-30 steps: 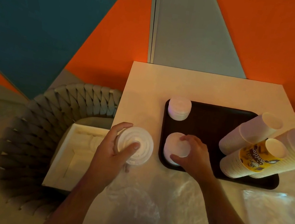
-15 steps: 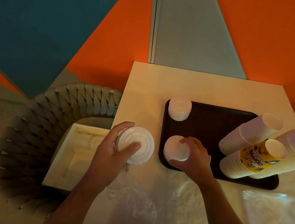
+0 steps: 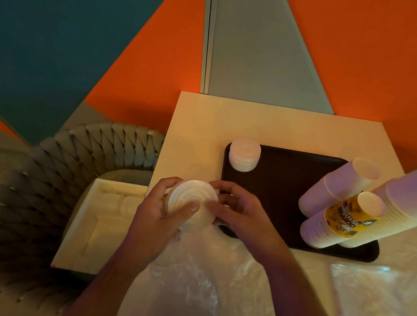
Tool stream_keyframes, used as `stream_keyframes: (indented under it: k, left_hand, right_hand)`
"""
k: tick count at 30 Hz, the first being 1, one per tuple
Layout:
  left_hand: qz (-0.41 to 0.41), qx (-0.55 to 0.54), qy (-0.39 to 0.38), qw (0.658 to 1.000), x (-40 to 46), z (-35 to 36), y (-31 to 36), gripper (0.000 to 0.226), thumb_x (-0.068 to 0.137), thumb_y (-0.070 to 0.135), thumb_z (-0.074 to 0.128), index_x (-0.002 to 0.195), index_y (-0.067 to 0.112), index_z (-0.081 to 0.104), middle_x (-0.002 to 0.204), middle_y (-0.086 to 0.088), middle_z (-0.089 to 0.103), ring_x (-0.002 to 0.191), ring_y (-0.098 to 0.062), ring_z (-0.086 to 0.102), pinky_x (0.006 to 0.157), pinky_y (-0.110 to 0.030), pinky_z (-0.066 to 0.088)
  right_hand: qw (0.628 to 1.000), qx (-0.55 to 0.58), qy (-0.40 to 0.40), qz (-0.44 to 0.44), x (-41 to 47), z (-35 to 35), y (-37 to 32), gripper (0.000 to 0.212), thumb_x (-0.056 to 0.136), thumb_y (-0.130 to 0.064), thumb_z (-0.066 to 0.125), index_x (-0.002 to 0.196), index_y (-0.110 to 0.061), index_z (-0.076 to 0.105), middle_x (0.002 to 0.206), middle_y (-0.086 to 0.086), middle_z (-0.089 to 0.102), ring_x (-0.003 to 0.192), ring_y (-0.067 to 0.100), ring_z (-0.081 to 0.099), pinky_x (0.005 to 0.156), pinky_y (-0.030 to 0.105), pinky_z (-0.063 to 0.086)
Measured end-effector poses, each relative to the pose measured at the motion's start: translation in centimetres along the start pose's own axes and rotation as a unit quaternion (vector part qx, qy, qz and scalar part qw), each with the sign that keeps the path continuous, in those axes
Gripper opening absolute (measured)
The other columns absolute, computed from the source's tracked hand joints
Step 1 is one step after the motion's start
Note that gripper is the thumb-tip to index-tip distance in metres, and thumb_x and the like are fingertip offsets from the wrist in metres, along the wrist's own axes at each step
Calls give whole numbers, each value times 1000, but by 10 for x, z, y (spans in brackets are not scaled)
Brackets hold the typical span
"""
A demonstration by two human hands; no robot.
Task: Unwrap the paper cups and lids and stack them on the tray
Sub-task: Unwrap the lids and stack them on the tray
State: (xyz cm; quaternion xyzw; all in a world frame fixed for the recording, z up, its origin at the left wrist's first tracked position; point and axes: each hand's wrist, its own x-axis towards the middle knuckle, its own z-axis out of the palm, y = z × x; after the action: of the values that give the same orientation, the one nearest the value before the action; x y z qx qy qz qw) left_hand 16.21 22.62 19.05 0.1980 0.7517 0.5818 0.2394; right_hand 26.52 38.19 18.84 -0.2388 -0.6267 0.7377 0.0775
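Over the table's (image 3: pixel 203 118) left edge, just off the tray's (image 3: pixel 276 195) near-left corner, the left hand (image 3: pixel 157 218) grips a stack of lids (image 3: pixel 190 205), thumb across its top, while the right hand's (image 3: pixel 239 213) curled fingers pinch the stack's right side.

An orange wall (image 3: pixel 373 53) with a teal panel (image 3: pixel 45 17) and a grey vertical strip (image 3: pixel 248 53) backs a pale square table (image 3: pixel 208 119). Left of it stands a grey woven chair (image 3: pixel 38 183), holding what may be a white foam tray (image 3: pixel 103 225). Light is dim and warm.
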Motion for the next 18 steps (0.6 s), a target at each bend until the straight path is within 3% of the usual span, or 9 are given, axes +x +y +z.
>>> stream_keyframes:
  k: [4,8,12,15,18]
  left_hand:
    - [-12,-45,-17,999,-3,2,8,35,88,23,74,119,28,60,93,1,72,68,-22,68,48,-32,54]
    - [-22,-67,-29,997,-7,0,8,23,95,21,66,117,27,62,72,-7,70,62,-19,62,50,-30,49]
    - [-25,-71,-29,997,-10,1,7,17,97,22,63,111,31,64,66,-5,68,62,-17,61,54,-33,47]
    - [-21,-64,-30,997,-10,3,7,17,98,21,62,112,30,63,64,-5,67,61,-17,60,55,-33,45]
    - [-20,-48,-35,998,-10,4,8,20,98,24,62,117,27,63,64,-2,66,62,-16,61,57,-31,46]
  right_hand:
    - [998,46,36,-13,-5,1,-4,28,93,-3,68,120,-7,67,93,16,70,85,20,68,71,26,58]
    - [994,75,73,-23,-9,-5,-8,32,92,-3,70,122,-12,64,108,30,67,92,25,70,78,39,63]
    - [990,-49,101,-85,-13,-9,-6,35,86,-10,79,115,-23,63,112,10,67,88,31,67,81,54,58]
    - [967,-197,74,-147,-18,-11,-7,60,69,-24,93,119,-31,60,136,-13,54,107,16,65,85,36,59]
    - [924,-317,54,-207,-21,-11,-4,75,61,-36,96,125,-27,57,145,-14,46,129,6,51,93,24,51]
